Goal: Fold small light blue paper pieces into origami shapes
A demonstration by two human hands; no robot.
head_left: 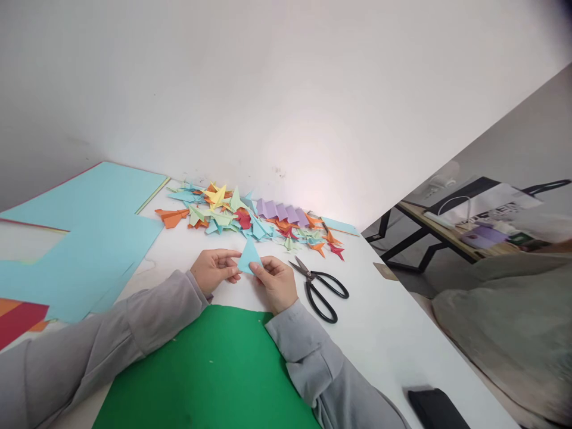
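Observation:
A small light-blue piece of folded paper [249,256], pointed at its top, is held up between both hands above the white table. My left hand [215,270] pinches its left edge with thumb and fingertips. From the other side, my right hand [276,281] grips its lower right part, the thumb lying across the front. Black-handled scissors [316,286] rest with blades parted just right of my right hand. Beyond the hands lies a heap of small folded paper planes [223,208] in several colours, with a row of purple folded pieces [281,211] among them.
Large light-blue sheets [111,250] cover the left of the table, with red and orange paper [22,319] at its edge. A green sheet [201,369] lies under my forearms. A black object [438,408] sits near the front right edge. A wall stands behind.

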